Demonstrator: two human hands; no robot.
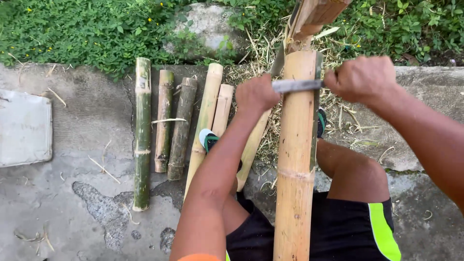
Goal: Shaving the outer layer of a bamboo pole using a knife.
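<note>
Your left hand (256,94) and your right hand (361,77) are both curled shut around the two ends of a drawknife blade (296,85), which lies crosswise against the face of a tall, pale yellow bamboo pole (296,159). The pole stands nearly upright between your knees, its upper end resting against a wooden support (316,17) at the far edge of the concrete floor (58,203). To your left, five shorter bamboo lengths lie side by side on the floor: one long green piece (142,135), two mottled green-brown pieces (173,125), and two pale peeled pieces (212,106) nearest your left arm. One sandalled foot (209,139) shows beside them. Straw-coloured shavings (263,53) are heaped round the pole near the far edge, where green plants (87,29) and a grey stone (212,24) border the floor. A flat grey slab (24,128) lies at the left edge.
</note>
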